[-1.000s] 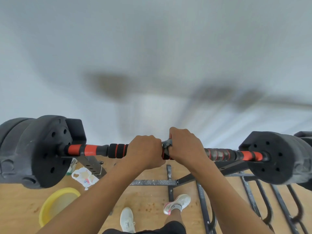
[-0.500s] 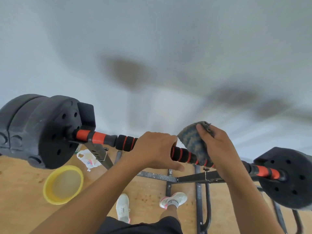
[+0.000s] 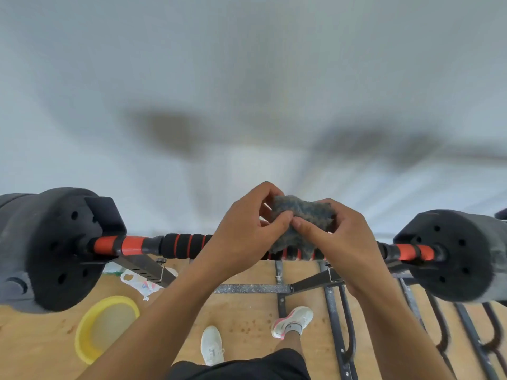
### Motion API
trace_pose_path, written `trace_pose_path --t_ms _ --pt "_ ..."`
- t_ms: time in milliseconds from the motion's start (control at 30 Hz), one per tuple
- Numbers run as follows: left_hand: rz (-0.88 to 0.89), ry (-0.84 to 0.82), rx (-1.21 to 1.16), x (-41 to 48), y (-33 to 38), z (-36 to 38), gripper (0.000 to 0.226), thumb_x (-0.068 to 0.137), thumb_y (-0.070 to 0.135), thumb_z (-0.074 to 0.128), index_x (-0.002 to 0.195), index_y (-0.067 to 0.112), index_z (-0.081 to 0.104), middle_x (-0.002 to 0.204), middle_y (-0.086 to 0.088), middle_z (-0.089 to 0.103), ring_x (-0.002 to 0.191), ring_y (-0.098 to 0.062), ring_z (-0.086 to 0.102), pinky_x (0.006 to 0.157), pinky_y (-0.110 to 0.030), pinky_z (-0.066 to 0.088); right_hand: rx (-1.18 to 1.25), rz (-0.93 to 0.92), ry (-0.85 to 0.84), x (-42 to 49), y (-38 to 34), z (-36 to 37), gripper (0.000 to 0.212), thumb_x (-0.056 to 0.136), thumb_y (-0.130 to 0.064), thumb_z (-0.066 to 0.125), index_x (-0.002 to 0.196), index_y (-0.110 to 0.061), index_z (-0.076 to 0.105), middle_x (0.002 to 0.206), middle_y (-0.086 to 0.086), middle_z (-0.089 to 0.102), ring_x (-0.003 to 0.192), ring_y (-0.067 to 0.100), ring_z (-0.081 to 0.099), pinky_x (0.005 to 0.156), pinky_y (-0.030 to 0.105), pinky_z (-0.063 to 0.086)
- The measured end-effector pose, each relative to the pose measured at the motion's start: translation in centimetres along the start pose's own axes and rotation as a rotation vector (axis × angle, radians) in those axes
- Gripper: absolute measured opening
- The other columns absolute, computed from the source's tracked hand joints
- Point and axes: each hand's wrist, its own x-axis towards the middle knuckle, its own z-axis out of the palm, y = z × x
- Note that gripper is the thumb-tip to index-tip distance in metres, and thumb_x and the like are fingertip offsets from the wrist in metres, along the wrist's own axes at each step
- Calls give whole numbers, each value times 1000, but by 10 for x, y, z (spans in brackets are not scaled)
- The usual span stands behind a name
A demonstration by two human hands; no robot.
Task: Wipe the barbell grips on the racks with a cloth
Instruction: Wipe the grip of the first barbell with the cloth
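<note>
In the head view we are looking down over a barbell [image 3: 181,245] that is lying across a dark metal rack [image 3: 252,288], with a black plate [image 3: 55,250] sitting at its left end and another plate [image 3: 455,256] at its right. We are holding a grey-blue cloth [image 3: 301,212] bunched up just above the middle of the bar, and its lower edge is hanging down over the black-and-orange foam grip [image 3: 290,253]. Our left hand [image 3: 247,237] is pinching the cloth's left side between its thumb and curled fingers, while our right hand [image 3: 340,237] is gripping the right side, its thumb pressing on the front and its fingers wrapping behind. The two thumbs are almost touching at the cloth's middle. Below the bar we are seeing a wooden floor [image 3: 247,319], where a yellow bowl [image 3: 85,335] is sitting to the left, a crumpled plastic bag [image 3: 140,283] is lying near the rack's left arm, and two white shoes [image 3: 211,345] are standing beside the rack's base.
</note>
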Motion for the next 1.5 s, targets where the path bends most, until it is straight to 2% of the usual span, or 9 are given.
trace_pose_path --t_ms 167,267,500,700,833,933,1067,1233,1500 --pt "69 -103 -89 2 8 -3 8 103 21 66 111 24 64 103 9 68 96 -20 69 79 -40 63 322 81 -101 -3 9 -8 54 74 -33 90 122 -28 64 112 4 74 103 25 73 83 49 62" --pt "122 -142 18 6 11 -9 9 100 24 70 108 27 69 99 14 70 90 -15 68 79 -33 62 370 92 -206 -7 10 -14 38 80 -23 86 115 -16 73 106 12 77 102 31 74 94 54 58" --pt "177 -152 335 13 16 -2 10 101 30 67 101 38 60 101 22 64 94 -2 61 75 -6 47 56 -24 45 -19 6 -9 18 87 -31 80 100 -26 68 86 -11 73 85 7 72 73 28 63" --pt "281 10 344 7 21 22 16 97 16 67 102 30 62 98 17 61 95 -7 60 72 -21 53 4 -75 260 -27 3 0 22 88 -28 74 94 -25 53 76 -8 62 66 4 61 58 17 50" --pt "198 97 208 -2 21 32 18 98 16 69 104 31 62 100 19 65 94 -3 66 69 -22 59 112 -171 139 -43 3 0 21 96 -22 64 114 -28 56 97 -11 69 91 10 70 75 26 59" --pt "47 25 -48 -8 24 24 7 101 27 65 108 28 66 105 13 70 98 -10 72 77 -31 64 133 -231 121 -52 8 -5 27 104 -15 50 123 -28 64 105 -10 71 98 15 71 82 34 61" --pt "-25 -107 -144 -16 30 11 41 81 59 76 109 30 69 109 8 73 101 -19 75 83 -39 64 25 -286 162 -56 11 -10 20 100 -27 64 117 -29 75 101 -12 67 88 14 70 72 32 62" --pt "-78 -146 -285 -21 35 12 26 86 33 78 107 17 72 105 0 76 97 -25 76 84 -52 64 94 -335 161 -61 10 -15 12 93 -16 67 103 -23 72 87 -2 61 77 24 60 66 44 54" --pt "58 -142 -71 -22 41 14 22 80 36 80 98 23 75 93 14 77 88 -8 76 71 -21 61 171 -146 47 -50 -2 -15 41 102 -62 39 127 -34 55 112 -12 69 105 8 69 87 34 62"
